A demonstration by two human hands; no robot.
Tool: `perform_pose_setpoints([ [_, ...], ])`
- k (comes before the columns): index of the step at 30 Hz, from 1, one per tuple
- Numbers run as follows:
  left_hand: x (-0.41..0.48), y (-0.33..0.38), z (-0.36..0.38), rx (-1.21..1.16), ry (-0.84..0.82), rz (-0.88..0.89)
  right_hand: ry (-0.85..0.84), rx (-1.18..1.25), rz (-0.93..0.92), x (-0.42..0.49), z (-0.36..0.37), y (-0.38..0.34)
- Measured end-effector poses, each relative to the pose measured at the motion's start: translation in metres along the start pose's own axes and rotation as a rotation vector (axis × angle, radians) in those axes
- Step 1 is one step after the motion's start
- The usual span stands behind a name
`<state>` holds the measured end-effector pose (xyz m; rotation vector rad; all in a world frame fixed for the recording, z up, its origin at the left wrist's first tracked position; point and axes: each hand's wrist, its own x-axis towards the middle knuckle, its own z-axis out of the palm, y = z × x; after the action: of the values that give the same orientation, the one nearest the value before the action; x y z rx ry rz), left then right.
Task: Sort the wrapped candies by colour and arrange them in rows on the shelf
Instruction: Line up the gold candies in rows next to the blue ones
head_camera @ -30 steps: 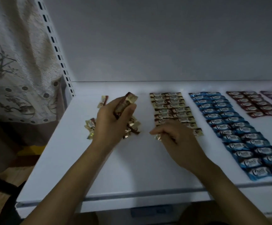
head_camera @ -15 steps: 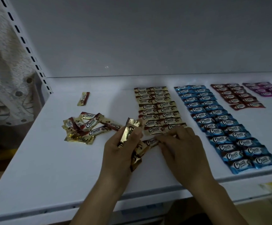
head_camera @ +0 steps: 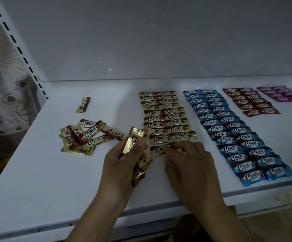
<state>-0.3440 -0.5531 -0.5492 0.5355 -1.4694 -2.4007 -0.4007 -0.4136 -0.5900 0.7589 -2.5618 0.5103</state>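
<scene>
Head view: left hand (head_camera: 122, 165) grips a small bunch of gold candies (head_camera: 132, 143), one upright between thumb and fingers and the rest in the palm, just left of the near end of the gold rows (head_camera: 166, 117). Right hand (head_camera: 188, 165) has its fingers curled, tips pinching the right end of a single gold candy (head_camera: 156, 149). That candy lies flat on the shelf (head_camera: 37, 172), at the near end of the gold rows, left column. Loose gold pile (head_camera: 86, 137) sits left of the gold rows, with a lone gold candy (head_camera: 83, 104) behind the pile. Blue rows (head_camera: 232, 131) are just right of the gold rows, then red rows (head_camera: 250, 101), and purple rows (head_camera: 283, 94) farthest right. Slotted upright (head_camera: 19, 49) is far left, at the shelf's back corner.
</scene>
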Motion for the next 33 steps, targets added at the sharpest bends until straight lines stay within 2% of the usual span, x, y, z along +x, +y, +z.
perform_pose_setpoints([
  [4,0.000,0.000,0.000,-0.020,-0.020,0.004,0.050,0.057,-0.014,0.000,0.004,-0.002],
  [5,-0.001,0.001,0.001,-0.017,-0.025,0.003,0.077,0.154,0.004,0.001,0.002,-0.004],
  [7,-0.001,0.000,0.001,0.007,-0.038,0.007,0.070,0.500,0.131,0.009,-0.011,-0.014],
  [9,-0.002,0.000,0.000,0.049,-0.092,0.028,-0.063,0.793,0.252,0.022,-0.022,-0.026],
  [12,-0.002,0.000,-0.001,0.093,-0.175,0.058,-0.210,0.991,0.326,0.038,-0.031,-0.037],
  [15,-0.002,0.000,-0.001,0.069,-0.165,0.078,-0.206,1.174,0.423,0.042,-0.035,-0.042],
  [20,-0.001,0.003,0.002,-0.114,-0.094,0.019,-0.078,1.292,0.567,0.037,-0.032,-0.038],
  [24,0.004,0.001,-0.004,-0.151,0.000,-0.024,0.013,1.342,0.551,0.034,-0.035,-0.033],
  [28,0.005,0.001,-0.006,-0.139,-0.004,-0.054,-0.014,1.447,0.544,0.033,-0.040,-0.030],
  [33,-0.002,0.000,0.000,0.011,-0.072,0.026,-0.045,1.413,0.628,0.031,-0.039,-0.031],
])
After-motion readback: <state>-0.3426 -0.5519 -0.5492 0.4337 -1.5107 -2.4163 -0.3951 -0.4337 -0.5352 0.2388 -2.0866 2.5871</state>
